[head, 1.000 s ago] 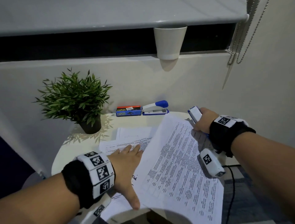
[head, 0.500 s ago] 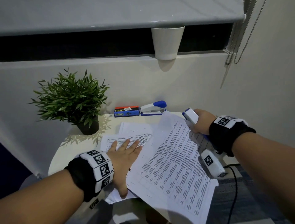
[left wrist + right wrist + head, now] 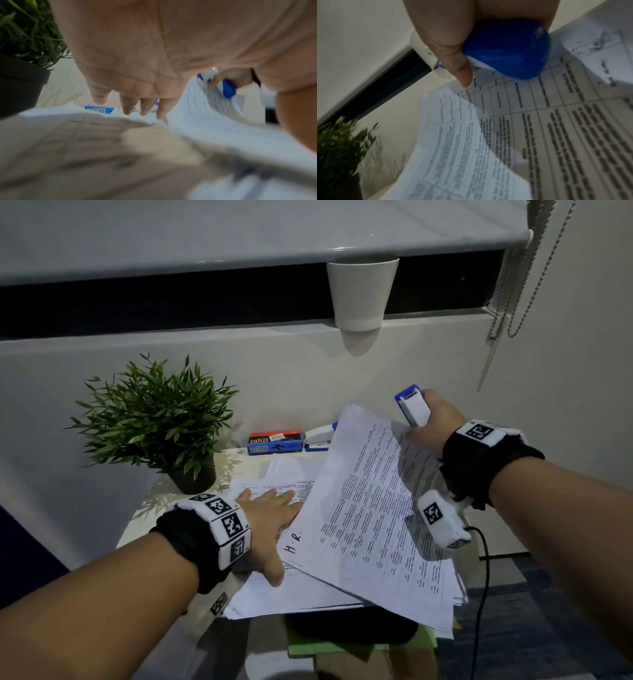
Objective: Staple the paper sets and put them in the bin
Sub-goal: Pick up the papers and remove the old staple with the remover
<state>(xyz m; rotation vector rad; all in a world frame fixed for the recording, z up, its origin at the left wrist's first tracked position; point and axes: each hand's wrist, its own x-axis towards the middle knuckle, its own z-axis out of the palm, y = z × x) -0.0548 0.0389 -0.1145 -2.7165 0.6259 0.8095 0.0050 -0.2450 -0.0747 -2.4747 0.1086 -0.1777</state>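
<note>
My right hand (image 3: 435, 422) grips a blue and white stapler (image 3: 412, 405) (image 3: 505, 51) above the table's far right edge. A printed paper set (image 3: 373, 518) (image 3: 539, 128) rises on a slant to that hand, its near end overhanging the table edge. How its top corner is held is hidden. My left hand (image 3: 270, 518) (image 3: 144, 108) lies flat, fingers straight, on the loose paper pile (image 3: 294, 587) beside the raised set. A dark bin (image 3: 352, 628) shows under the table's front edge, mostly covered by the papers.
A potted plant (image 3: 157, 419) stands at the left of the small round table (image 3: 144, 515). A box of staples (image 3: 274, 443) and a second stapler (image 3: 320, 436) lie against the wall. A black cable (image 3: 484, 577) hangs at the right.
My right hand has lifted the stapler and the set's top corner higher off the table. My left hand has slid a little forward on the pile.
</note>
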